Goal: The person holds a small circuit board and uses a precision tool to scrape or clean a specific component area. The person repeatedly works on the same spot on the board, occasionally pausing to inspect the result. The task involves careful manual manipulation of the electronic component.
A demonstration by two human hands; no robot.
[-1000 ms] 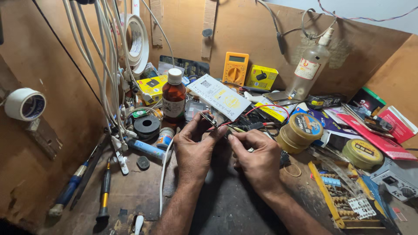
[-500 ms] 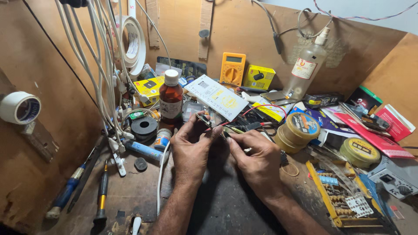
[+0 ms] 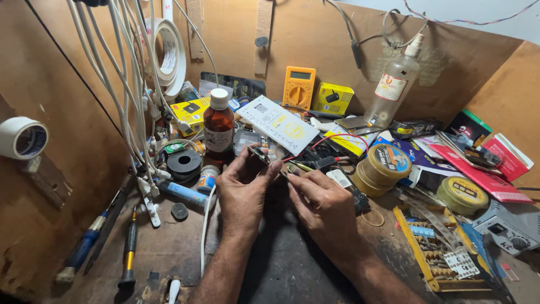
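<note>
Beside brown bottle (image 3: 218, 130), left hand (image 3: 243, 188) pinching small part (image 3: 259, 154) (cluttered bench)

Yellow box (image 3: 333, 98) at the bench's back wall, beside an orange meter's grey screen (image 3: 300, 75) — white flat package (image 3: 278, 123) just in front.

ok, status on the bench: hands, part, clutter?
Left hand pinching a small dark flat component. Right hand gripping a thin metal tool beside it. Brown glass bottle with white cap stands close behind.
</note>
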